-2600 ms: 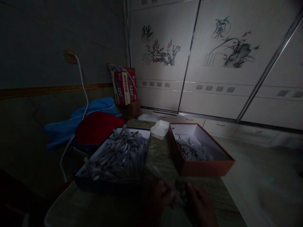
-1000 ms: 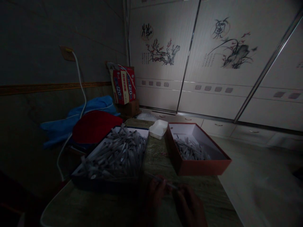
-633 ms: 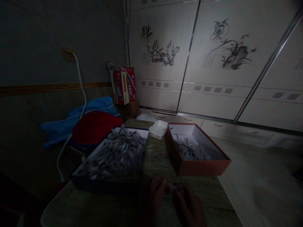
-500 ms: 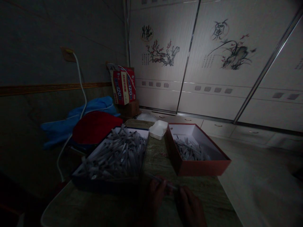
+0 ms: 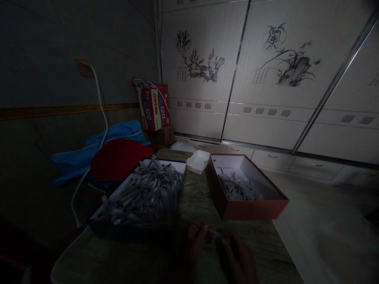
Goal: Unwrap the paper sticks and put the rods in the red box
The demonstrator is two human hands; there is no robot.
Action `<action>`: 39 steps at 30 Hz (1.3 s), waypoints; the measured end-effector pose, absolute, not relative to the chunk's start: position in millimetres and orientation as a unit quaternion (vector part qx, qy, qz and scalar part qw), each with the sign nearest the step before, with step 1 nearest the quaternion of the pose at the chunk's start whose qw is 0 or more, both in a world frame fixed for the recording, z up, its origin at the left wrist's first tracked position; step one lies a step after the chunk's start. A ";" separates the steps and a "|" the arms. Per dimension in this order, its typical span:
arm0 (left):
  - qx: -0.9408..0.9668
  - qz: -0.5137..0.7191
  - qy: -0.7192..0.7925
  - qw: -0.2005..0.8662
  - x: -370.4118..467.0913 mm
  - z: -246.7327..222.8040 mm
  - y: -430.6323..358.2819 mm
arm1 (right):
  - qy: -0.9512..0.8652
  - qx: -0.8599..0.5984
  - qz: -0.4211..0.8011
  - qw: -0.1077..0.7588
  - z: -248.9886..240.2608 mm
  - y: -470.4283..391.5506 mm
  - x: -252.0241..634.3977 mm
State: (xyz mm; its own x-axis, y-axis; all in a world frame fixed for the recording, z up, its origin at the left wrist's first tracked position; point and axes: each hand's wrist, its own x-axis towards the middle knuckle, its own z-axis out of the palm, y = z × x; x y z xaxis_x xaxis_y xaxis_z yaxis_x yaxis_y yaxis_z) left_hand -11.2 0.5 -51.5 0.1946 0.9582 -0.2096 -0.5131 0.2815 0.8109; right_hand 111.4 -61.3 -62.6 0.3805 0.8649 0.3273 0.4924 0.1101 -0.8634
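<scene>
Near the table's front, my left hand (image 5: 196, 240) is closed on a thin, pale pen-like stick (image 5: 212, 231). My right hand (image 5: 235, 252) is closed at the stick's right end, its fingers pressed together there. Dim light hides the finer details of the stick. To the left of my hands, a dark blue box (image 5: 130, 232) holds a large heap of similar slender pieces (image 5: 148, 193). Behind and to the right, a red box (image 5: 254, 210) with a white inside contains a smaller pile of such pieces (image 5: 237, 186).
A white tray (image 5: 198, 162) stands between the boxes at the table's (image 5: 194, 203) back. Red cloth (image 5: 118, 159) and blue cloth (image 5: 124, 132) lie at the left, beside a hanging white cable (image 5: 102, 106). A red carton (image 5: 154, 108) is behind.
My right hand has shifted slightly left and up, and its fingers have come onto the end of the stick. My left hand has barely moved.
</scene>
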 end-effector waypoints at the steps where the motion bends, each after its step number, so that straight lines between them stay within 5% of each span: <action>1: 0.301 0.517 0.371 0.710 -10.9 -53.3 0.9 | -0.529 -0.639 0.188 0.526 -61.3 -60.4 112.5; 10: 0.305 0.518 0.357 0.716 -10.7 -50.6 1.3 | -0.531 -0.620 0.214 0.536 -50.8 -61.1 112.9; 27: 0.317 0.519 0.362 0.707 -12.3 -49.0 -0.5 | -0.526 -0.647 0.085 0.546 -68.1 -68.4 110.8; 33: 0.311 0.520 0.355 0.712 -10.3 -51.9 1.3 | -0.521 -0.636 0.209 0.529 -64.4 -61.9 110.4; 39: 0.314 0.520 0.343 0.717 -11.2 -53.4 1.2 | -0.530 -0.636 0.139 0.544 -62.9 -64.5 117.8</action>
State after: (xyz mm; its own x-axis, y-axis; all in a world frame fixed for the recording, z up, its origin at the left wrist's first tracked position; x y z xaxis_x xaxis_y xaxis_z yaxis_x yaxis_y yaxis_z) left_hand -11.2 1.2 -53.4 0.2239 0.9606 -0.1648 -0.5300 0.2619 0.8066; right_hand 117.8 -64.5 -62.9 0.3997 0.8250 0.3994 0.5221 0.1532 -0.8390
